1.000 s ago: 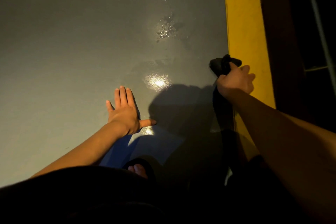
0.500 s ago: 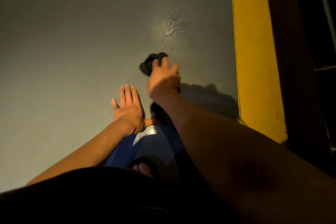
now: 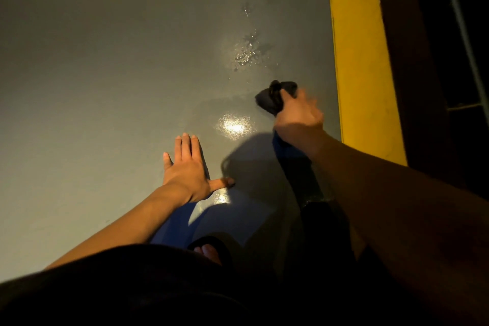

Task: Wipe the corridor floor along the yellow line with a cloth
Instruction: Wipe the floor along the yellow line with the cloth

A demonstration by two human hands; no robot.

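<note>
I see my right hand (image 3: 299, 114) gripping the dark crumpled cloth (image 3: 275, 96) on the glossy grey floor (image 3: 105, 74), near the yellow painted line (image 3: 362, 61); my left hand (image 3: 189, 169) lies flat, fingers straight.

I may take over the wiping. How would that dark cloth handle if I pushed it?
Probably floppy: the cloth bunches in the right hand. It likely slides easily, since the floor looks glossy, with wet droplets ahead.

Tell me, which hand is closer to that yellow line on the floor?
The right hand. It grips the dark cloth on the grey floor just left of the yellow line. The left hand rests flat much farther left.
</note>
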